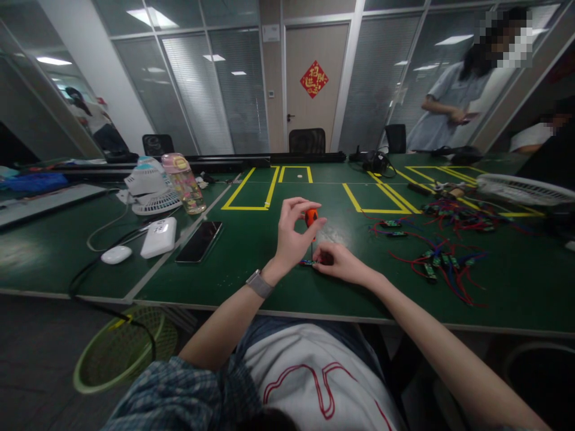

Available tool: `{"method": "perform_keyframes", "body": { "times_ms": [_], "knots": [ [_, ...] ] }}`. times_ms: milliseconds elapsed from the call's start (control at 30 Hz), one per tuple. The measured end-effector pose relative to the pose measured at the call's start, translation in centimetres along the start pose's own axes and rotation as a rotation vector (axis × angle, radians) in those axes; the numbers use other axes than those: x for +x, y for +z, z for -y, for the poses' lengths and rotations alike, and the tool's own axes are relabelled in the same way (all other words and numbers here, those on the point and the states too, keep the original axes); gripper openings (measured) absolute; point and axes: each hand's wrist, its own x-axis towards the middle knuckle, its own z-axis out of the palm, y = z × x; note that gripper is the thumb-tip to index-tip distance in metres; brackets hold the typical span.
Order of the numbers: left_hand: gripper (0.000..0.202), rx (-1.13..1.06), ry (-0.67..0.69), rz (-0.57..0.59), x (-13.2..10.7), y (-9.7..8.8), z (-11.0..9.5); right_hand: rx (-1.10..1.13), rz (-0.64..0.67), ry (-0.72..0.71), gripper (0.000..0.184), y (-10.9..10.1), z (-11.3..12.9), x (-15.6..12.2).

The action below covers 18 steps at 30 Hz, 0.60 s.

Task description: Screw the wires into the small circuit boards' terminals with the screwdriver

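- A green worktop [251, 245] is spreading beneath and around both grips; strips of yellow tape [246, 208] are marking outlines on it, beyond them
- A person [456, 90] in pale blue is standing past the far edge, well to the right of both grips
- A green basket [92, 366] is sitting under the worktop's near edge, left of and lower than the left grip
- A white fan [155, 203] is standing well to the left of the left grip; a bottle [184, 185] with a pink lid is standing just beside it, on the side nearer that grip
- A group of wired circuit boards [430, 272] is lying to the right of the right grip, red and blue leads trailing
- The left grip [309, 215] is curling fingers and thumb around the handle of a screwdriver [311, 219]; the right grip [320, 258] is touching the right end of a small circuit board [307, 262], though whether it is pinching or only pressing, I cannot tell
- A dark phone [200, 241] is lying to the left of the left grip; a white box [159, 237] is lying farther out
- The orange-and-black screwdriver is standing upright, its shaft running down beside the right grip's fingertips
- The small circuit board is lying at the foot of that shaft, below the left grip
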Motion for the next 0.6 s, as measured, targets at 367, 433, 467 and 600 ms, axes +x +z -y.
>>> {"method": "perform_keyframes", "body": {
  "times_ms": [367, 433, 467, 600],
  "knots": [
    [0.013, -0.092, -0.066, 0.019, 0.39, -0.08, -0.30, -0.018, -0.001, -0.011, 0.005, -0.02, 0.04, 0.03],
    [0.016, -0.125, -0.108, 0.039, 0.37, -0.07, -0.43, -0.011, 0.000, -0.011, 0.005, -0.02, 0.03, 0.03],
    [0.018, -0.152, -0.127, 0.049, 0.36, -0.07, -0.48, -0.007, 0.001, -0.012, 0.005, -0.01, 0.02, 0.03],
    [0.022, -0.252, -0.164, 0.077, 0.31, -0.11, -0.60, 0.004, -0.002, -0.009, 0.006, 0.04, 0.00, 0.03]
  ]
}}
